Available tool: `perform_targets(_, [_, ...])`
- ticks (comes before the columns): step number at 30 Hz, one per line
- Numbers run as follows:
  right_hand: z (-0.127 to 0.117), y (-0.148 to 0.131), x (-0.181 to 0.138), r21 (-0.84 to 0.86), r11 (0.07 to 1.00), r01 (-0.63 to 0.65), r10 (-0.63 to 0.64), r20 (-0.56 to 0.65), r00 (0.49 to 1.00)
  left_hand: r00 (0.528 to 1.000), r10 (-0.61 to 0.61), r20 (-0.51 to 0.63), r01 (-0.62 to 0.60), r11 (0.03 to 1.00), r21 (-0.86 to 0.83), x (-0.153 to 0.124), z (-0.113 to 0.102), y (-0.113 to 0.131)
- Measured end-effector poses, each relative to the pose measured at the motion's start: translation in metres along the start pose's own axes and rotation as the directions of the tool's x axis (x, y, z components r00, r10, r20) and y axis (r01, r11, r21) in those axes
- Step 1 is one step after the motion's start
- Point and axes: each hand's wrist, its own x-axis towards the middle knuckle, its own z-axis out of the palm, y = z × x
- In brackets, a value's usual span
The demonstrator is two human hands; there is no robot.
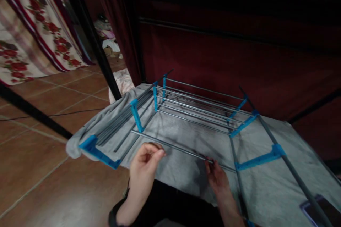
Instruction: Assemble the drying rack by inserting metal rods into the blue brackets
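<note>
A partly assembled rack (195,105) of grey metal tubes joined by blue plastic brackets lies on a grey cloth. My right hand (217,179) has its fingers closed around a thin metal rod (170,144) at the rack's near side. The rod's right end meets the base of a blue bracket (259,159); its left end lies by another blue bracket (136,116). My left hand (146,165) hovers just in front of the rod, apart from it, fingers curled and thumb against the index finger. Nothing shows in that pinch.
Several loose metal rods (117,122) lie bundled at the left, near a blue bracket (99,152). A phone (321,207) rests on the grey cloth (298,181) at lower right. Black frame posts (93,39) rise at the left. Dark red fabric (199,53) hangs behind.
</note>
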Motion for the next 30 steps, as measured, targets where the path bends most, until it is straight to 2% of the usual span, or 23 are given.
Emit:
perform_targets(2, [-0.006,0.0,0.002,0.018,1.0,-0.009,0.009,-0.008,1.0,0.986,-0.163,-0.028,0.163,0.987,-0.018,0.007,-0.008,-0.031])
perform_targets(4, [-0.012,0.0,0.004,0.022,1.0,-0.012,0.012,-0.03,0.999,0.928,-0.366,-0.066,0.362,0.93,-0.072,0.01,-0.016,-0.066])
perform_targets(5, [-0.015,0.0,0.006,0.017,1.0,-0.022,0.023,-0.035,0.999,0.899,-0.431,-0.072,0.423,0.9,-0.103,0.01,-0.02,-0.082])
perform_targets(7, [-0.019,0.0,0.009,0.008,0.998,-0.056,0.056,-0.04,0.998,0.843,-0.521,-0.134,0.488,0.846,-0.214,0.009,-0.027,-0.105])
perform_targets(9, [-0.022,0.0,0.012,0.002,0.997,-0.073,0.073,-0.046,0.996,0.8,-0.578,-0.16,0.502,0.792,-0.348,0.01,-0.032,-0.115])
perform_targets(12, [-0.024,0.0,0.014,-0.008,0.999,-0.051,0.051,-0.049,0.997,0.787,-0.599,-0.146,0.47,0.736,-0.488,0.02,-0.036,-0.112])
perform_targets(17, [-0.031,0.009,0.019,-0.029,0.997,-0.071,0.07,-0.037,0.997,0.831,-0.546,-0.108,0.399,0.719,-0.569,0.039,-0.04,-0.102])
perform_targets(20, [-0.038,0.014,0.024,-0.067,0.996,-0.053,0.051,-0.028,0.998,0.835,-0.547,-0.067,0.405,0.692,-0.597,0.044,-0.044,-0.102])
perform_targets(25, [-0.039,0.018,0.03,-0.12,0.992,-0.035,0.043,0.06,0.997,0.808,-0.585,-0.067,0.41,0.64,-0.65,0.052,-0.051,-0.104])
perform_targets(30, [-0.013,0.015,0.019,-0.12,0.993,-0.014,0.026,0.099,0.995,0.755,-0.636,-0.159,0.434,0.668,-0.605,0.057,-0.054,-0.104])
